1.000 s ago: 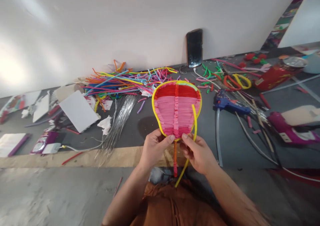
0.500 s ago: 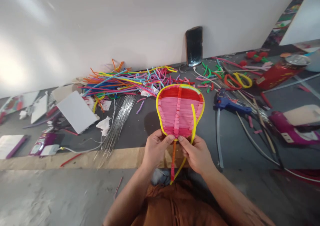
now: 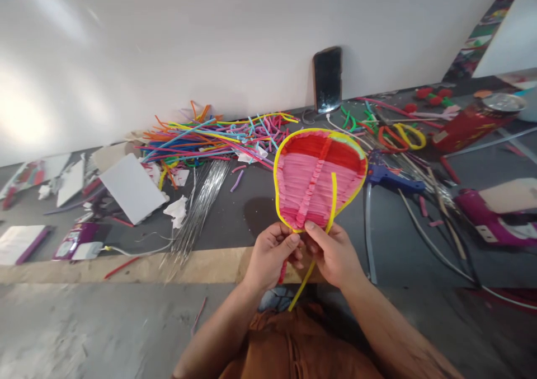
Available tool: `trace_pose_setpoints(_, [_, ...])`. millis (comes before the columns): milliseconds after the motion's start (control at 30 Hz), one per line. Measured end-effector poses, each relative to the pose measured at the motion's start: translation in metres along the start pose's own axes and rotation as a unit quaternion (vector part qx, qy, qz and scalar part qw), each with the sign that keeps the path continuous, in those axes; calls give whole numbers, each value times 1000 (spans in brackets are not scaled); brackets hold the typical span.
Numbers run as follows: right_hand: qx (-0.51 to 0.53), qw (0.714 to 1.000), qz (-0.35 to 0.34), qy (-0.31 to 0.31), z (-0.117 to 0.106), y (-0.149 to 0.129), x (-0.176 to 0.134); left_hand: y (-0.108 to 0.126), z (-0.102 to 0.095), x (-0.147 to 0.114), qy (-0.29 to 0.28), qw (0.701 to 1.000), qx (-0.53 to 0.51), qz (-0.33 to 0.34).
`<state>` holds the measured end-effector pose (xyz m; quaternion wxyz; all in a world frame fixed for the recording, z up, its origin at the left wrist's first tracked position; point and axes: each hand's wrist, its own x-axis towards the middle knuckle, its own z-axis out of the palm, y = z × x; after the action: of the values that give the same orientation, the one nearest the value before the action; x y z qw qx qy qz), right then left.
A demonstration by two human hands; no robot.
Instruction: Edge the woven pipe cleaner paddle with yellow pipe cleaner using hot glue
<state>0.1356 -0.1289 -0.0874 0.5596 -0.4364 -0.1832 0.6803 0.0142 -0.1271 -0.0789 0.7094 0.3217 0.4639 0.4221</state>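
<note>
From my end I see a black rectangular phone (image 3: 328, 79) leaning on the plain white wall (image 3: 188, 37), far side, thin white cable (image 3: 328, 117) at its bottom. Far right: red metal can with silver top (image 3: 474, 124). Right: purple plastic device (image 3: 478, 216), type unclear. Left: flat white square panel (image 3: 131, 188), crumpled white tissue (image 3: 177, 211) just right of it. Near left: white-and-purple rectangular block (image 3: 19, 243).

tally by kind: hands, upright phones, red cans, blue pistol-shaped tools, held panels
Left hand and right hand, both bare: 2
Upright black rectangular phone: 1
Red metal can: 1
Blue pistol-shaped plastic tool: 1
Yellow-rimmed pink-and-red fuzzy panel: 1
Total: 6
</note>
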Motion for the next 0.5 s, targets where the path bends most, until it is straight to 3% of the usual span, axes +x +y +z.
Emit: trace_pose_setpoints(500, [-11,1000,3,12,-4,10,7,-7,5,0,53,998,-10,14])
